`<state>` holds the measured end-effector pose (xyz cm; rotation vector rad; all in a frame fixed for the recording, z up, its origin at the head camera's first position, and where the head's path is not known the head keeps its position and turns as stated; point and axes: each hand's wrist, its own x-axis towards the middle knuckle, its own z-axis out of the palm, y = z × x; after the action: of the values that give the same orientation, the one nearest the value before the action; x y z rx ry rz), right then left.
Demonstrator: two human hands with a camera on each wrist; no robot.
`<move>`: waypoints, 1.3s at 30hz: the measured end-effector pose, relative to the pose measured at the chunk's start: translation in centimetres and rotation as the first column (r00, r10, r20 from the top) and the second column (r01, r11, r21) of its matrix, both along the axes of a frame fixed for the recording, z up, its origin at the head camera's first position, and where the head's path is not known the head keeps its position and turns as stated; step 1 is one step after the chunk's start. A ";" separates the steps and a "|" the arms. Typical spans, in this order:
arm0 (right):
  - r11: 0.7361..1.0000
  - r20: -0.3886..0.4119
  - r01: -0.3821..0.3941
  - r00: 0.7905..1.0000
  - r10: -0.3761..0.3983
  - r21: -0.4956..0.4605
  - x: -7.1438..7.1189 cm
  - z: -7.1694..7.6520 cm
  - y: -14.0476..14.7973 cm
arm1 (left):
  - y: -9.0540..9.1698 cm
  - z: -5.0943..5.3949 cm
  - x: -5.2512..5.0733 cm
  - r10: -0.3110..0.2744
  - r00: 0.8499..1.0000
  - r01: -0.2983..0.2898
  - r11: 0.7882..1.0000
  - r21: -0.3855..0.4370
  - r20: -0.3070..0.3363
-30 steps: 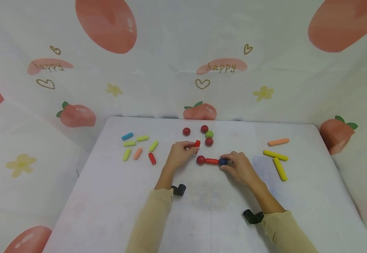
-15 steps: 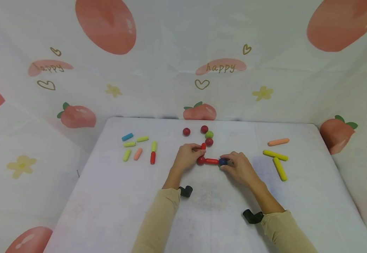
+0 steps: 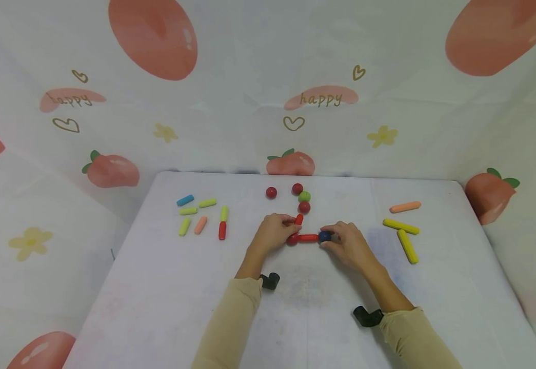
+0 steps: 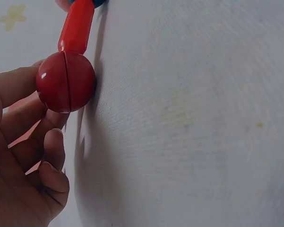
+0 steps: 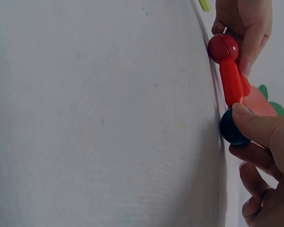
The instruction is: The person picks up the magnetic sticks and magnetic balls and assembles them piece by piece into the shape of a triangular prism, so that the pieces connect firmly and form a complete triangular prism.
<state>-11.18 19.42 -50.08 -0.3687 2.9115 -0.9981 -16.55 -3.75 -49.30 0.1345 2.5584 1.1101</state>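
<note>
In the head view my left hand (image 3: 274,233) pinches a short red rod (image 3: 299,219). Its near end meets a red ball (image 3: 292,239), though my fingers partly hide the joint. From that ball a second red rod (image 3: 308,238) runs right to a dark blue ball (image 3: 324,236). My right hand (image 3: 352,245) pinches the blue ball between thumb and fingers. Up close in the left wrist view, the red ball (image 4: 66,82) rests against my left fingers. The right wrist view has my right thumb on the blue ball (image 5: 232,127).
Behind the hands lie a green ball (image 3: 304,197) and several red balls (image 3: 304,207). Left are several short rods, including a lime rod (image 3: 224,212) end to end with a red one, and a blue rod (image 3: 185,200). Longer yellow rods (image 3: 401,226) and an orange rod (image 3: 405,207) lie right.
My left hand has brought its red rod right and down to the red ball, which has shifted slightly nearer. At left, a red and a lime rod have come together. My right hand stays put.
</note>
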 end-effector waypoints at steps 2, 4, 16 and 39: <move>1.000 0.004 -0.005 1.000 0.005 0.003 0.1 0.0 -0.1 | -0.1 0.1 0.2 -0.005 1.000 0.005 1.000 -0.008 0.001; 1.000 0.013 -0.008 1.000 0.007 0.008 0.2 0.0 -0.2 | -0.2 0.1 0.3 -0.008 1.000 0.008 1.000 -0.010 -0.010; 0.999 0.035 -0.050 0.998 0.050 0.004 0.9 0.0 -0.8 | -2.0 0.1 1.3 -0.044 0.999 0.044 0.999 -0.010 0.019; 0.992 0.219 0.109 0.971 -0.093 -0.059 -6.9 1.5 -2.4 | -3.2 -0.2 4.0 0.013 1.000 -0.013 1.000 0.005 -0.010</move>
<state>-18.10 17.01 -48.54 -0.1063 2.7283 -1.0825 -12.55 -6.92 -49.52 0.1255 2.5692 1.1239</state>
